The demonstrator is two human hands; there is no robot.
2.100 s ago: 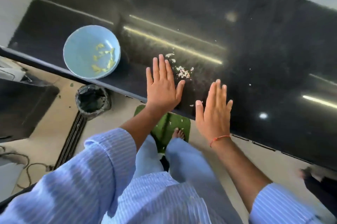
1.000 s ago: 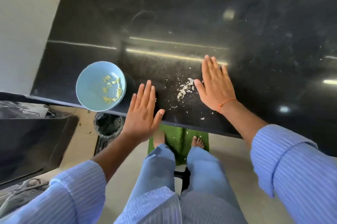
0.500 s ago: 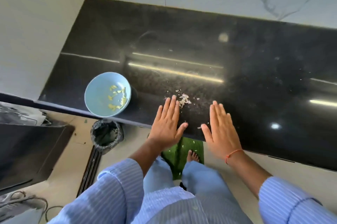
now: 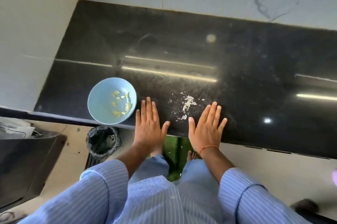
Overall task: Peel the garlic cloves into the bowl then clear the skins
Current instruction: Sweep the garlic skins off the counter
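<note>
Left hand [image 4: 148, 125] and right hand [image 4: 207, 125] lay flat, fingers straight, grasping nothing, flanking skins [image 4: 187, 104] right of bowl [image 4: 98, 104]. Peeled cloves [image 4: 121, 103] sat inside. Peeling seemingly done; skins remained uncleared.

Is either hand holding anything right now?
Nothing is held. The left hand and right hand lie flat and open on the counter.

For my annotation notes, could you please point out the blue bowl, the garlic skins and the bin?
blue bowl [image 4: 99, 104]: head view, bare inner wall.
garlic skins [image 4: 187, 104]: head view, biggest flake.
bin [image 4: 103, 141]: head view, black liner.
</note>
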